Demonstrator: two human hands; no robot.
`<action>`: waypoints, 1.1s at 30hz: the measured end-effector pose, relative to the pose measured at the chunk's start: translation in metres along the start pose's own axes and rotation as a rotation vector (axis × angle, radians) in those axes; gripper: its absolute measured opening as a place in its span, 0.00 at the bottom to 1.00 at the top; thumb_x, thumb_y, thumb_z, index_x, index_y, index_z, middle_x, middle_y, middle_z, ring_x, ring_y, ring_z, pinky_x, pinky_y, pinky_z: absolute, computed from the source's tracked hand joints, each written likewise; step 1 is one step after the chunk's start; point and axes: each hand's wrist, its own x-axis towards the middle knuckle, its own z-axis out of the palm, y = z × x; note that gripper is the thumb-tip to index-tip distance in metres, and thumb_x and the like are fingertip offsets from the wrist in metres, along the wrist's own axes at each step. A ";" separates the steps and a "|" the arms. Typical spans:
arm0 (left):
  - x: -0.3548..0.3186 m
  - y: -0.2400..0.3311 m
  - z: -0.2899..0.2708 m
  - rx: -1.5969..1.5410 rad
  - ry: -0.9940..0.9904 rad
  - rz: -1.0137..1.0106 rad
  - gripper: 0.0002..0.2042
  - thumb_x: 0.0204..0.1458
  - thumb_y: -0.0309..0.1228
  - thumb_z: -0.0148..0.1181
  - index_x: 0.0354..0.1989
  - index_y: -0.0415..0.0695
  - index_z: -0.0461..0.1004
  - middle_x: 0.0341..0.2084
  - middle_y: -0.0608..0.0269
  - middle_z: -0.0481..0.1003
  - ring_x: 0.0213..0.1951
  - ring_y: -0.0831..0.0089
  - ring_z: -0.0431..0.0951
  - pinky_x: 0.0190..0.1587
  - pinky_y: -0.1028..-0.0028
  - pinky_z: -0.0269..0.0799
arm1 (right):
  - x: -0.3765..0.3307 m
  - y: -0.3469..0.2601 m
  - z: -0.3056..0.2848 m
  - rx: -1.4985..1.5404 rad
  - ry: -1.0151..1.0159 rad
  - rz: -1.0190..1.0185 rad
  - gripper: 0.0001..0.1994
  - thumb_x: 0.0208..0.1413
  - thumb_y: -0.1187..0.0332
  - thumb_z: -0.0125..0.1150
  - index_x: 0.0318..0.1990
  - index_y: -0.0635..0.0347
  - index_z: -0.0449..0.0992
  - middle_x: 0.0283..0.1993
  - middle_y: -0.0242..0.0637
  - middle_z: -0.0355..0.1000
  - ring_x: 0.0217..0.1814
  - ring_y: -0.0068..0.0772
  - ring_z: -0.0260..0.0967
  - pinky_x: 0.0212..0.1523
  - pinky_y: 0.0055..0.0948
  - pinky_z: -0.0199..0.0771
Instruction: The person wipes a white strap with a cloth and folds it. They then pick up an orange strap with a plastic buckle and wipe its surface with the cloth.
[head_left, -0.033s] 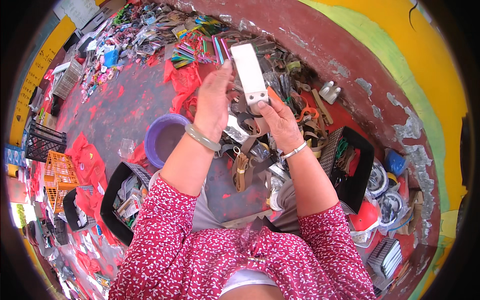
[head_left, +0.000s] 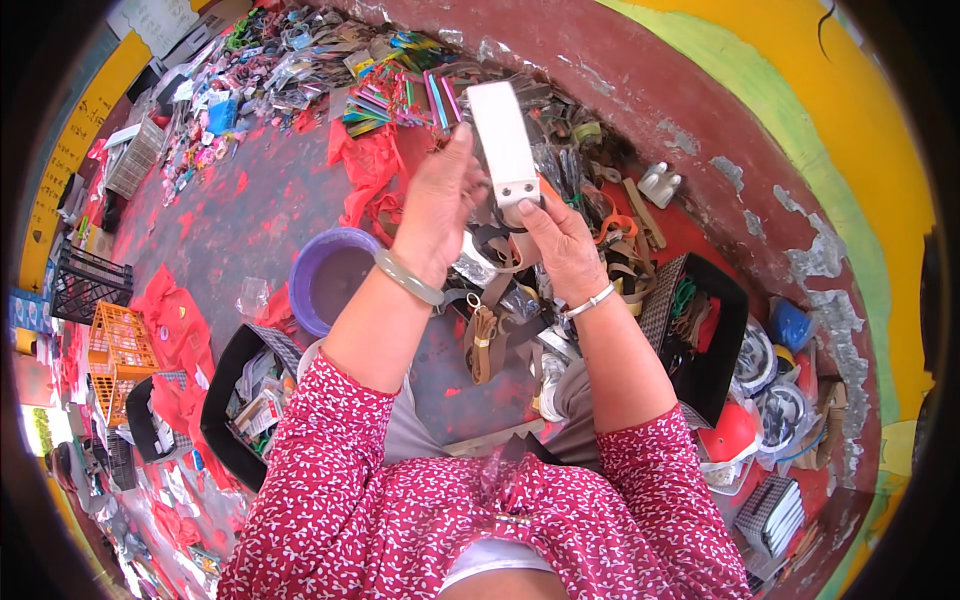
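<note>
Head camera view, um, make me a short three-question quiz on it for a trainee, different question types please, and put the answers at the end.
1. Which hand holds the long, flat white strap with two dark studs?
2. True or false: in the picture, the round purple basin is to the right of the orange openwork crate.
3. Fill in the blank: a smooth, pale, ring-shaped ____ circles the left wrist.

Key:
1. The right hand.
2. True.
3. Bangle.

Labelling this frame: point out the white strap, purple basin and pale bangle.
White strap (head_left: 504, 135), head view: face, mid-length.
Purple basin (head_left: 300, 280), head view: left wall.
Pale bangle (head_left: 405, 284), head view: band's middle.
</note>
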 end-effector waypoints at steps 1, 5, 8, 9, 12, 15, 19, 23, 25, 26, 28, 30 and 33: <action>-0.019 0.011 0.020 -0.126 -0.097 -0.076 0.20 0.53 0.46 0.50 0.42 0.41 0.69 0.35 0.62 0.73 0.37 0.72 0.73 0.39 0.74 0.68 | -0.001 -0.005 0.002 0.025 0.032 -0.003 0.12 0.58 0.66 0.50 0.45 0.63 0.71 0.38 0.26 0.70 0.39 0.15 0.63 0.41 0.17 0.63; -0.015 -0.020 0.013 -0.283 -0.362 -0.220 0.22 0.54 0.47 0.49 0.43 0.37 0.68 0.40 0.55 0.72 0.41 0.69 0.72 0.45 0.69 0.68 | 0.004 0.007 -0.006 -0.069 -0.018 -0.089 0.14 0.57 0.65 0.50 0.47 0.63 0.70 0.39 0.28 0.70 0.41 0.16 0.63 0.44 0.19 0.63; -0.011 -0.020 0.012 -0.204 -0.340 -0.161 0.21 0.55 0.44 0.47 0.42 0.35 0.67 0.40 0.50 0.72 0.41 0.67 0.73 0.46 0.69 0.68 | 0.003 0.003 -0.010 -0.100 -0.070 0.038 0.15 0.57 0.65 0.51 0.49 0.62 0.69 0.40 0.29 0.70 0.41 0.16 0.63 0.43 0.19 0.63; -0.009 -0.016 0.011 -0.187 -0.334 -0.141 0.20 0.56 0.43 0.47 0.42 0.34 0.67 0.40 0.49 0.72 0.41 0.66 0.73 0.46 0.69 0.69 | 0.001 0.000 -0.011 -0.030 -0.141 0.090 0.15 0.57 0.65 0.51 0.48 0.62 0.69 0.40 0.30 0.70 0.41 0.17 0.63 0.44 0.19 0.63; -0.011 0.006 0.012 -0.285 -0.275 -0.105 0.18 0.55 0.40 0.48 0.40 0.34 0.68 0.35 0.48 0.74 0.40 0.62 0.75 0.44 0.69 0.70 | 0.000 0.001 -0.014 0.085 -0.366 0.177 0.14 0.54 0.68 0.55 0.47 0.63 0.69 0.38 0.31 0.71 0.42 0.19 0.66 0.45 0.21 0.65; -0.017 0.028 0.012 -0.273 -0.286 0.004 0.18 0.55 0.40 0.49 0.42 0.34 0.66 0.33 0.48 0.75 0.38 0.61 0.75 0.42 0.68 0.70 | 0.004 0.010 -0.015 -0.105 -0.487 0.274 0.14 0.53 0.72 0.55 0.47 0.65 0.68 0.40 0.32 0.72 0.44 0.22 0.68 0.47 0.22 0.65; -0.024 0.060 0.002 -0.358 -0.272 0.118 0.18 0.56 0.40 0.47 0.44 0.36 0.63 0.34 0.42 0.73 0.35 0.59 0.75 0.39 0.66 0.72 | 0.009 0.032 -0.020 -0.395 -0.508 0.468 0.09 0.51 0.74 0.57 0.40 0.64 0.73 0.34 0.28 0.73 0.37 0.15 0.67 0.41 0.17 0.65; -0.034 0.072 0.002 -0.360 -0.303 0.160 0.16 0.56 0.38 0.47 0.45 0.38 0.63 0.35 0.43 0.73 0.35 0.60 0.75 0.37 0.66 0.73 | 0.011 0.029 -0.027 -0.650 -0.402 0.295 0.07 0.50 0.71 0.57 0.33 0.65 0.75 0.27 0.25 0.70 0.28 0.16 0.63 0.32 0.20 0.63; -0.037 0.072 0.005 -0.343 -0.277 0.138 0.16 0.56 0.37 0.47 0.45 0.38 0.63 0.35 0.46 0.73 0.34 0.63 0.75 0.36 0.67 0.74 | 0.011 0.028 -0.029 -0.695 -0.144 0.189 0.07 0.51 0.70 0.56 0.33 0.65 0.75 0.27 0.26 0.71 0.26 0.17 0.64 0.28 0.20 0.64; -0.038 0.070 0.010 -0.330 -0.238 0.111 0.15 0.55 0.37 0.47 0.45 0.38 0.63 0.35 0.48 0.73 0.34 0.64 0.75 0.36 0.67 0.74 | 0.010 0.026 -0.030 -0.715 -0.011 0.136 0.08 0.51 0.70 0.56 0.33 0.65 0.76 0.26 0.26 0.71 0.25 0.18 0.65 0.26 0.20 0.64; -0.035 0.064 0.009 -0.238 -0.242 0.077 0.14 0.54 0.35 0.49 0.43 0.38 0.66 0.33 0.56 0.73 0.32 0.71 0.74 0.34 0.71 0.75 | 0.012 0.015 -0.029 -0.412 0.248 0.089 0.08 0.52 0.70 0.55 0.34 0.65 0.76 0.26 0.28 0.72 0.24 0.18 0.66 0.24 0.19 0.66; -0.027 0.050 0.005 -0.159 -0.304 0.006 0.13 0.54 0.35 0.50 0.38 0.36 0.68 0.29 0.58 0.72 0.29 0.73 0.74 0.31 0.75 0.74 | 0.015 0.004 -0.030 -0.153 0.420 0.034 0.08 0.54 0.69 0.53 0.35 0.65 0.76 0.27 0.31 0.73 0.24 0.19 0.68 0.22 0.18 0.69; -0.020 0.023 0.004 -0.132 -0.397 -0.141 0.11 0.54 0.35 0.52 0.38 0.38 0.70 0.26 0.65 0.72 0.24 0.80 0.72 0.27 0.80 0.69 | 0.018 -0.008 -0.039 0.078 0.458 0.034 0.08 0.56 0.70 0.51 0.37 0.64 0.74 0.29 0.33 0.73 0.26 0.21 0.71 0.24 0.20 0.74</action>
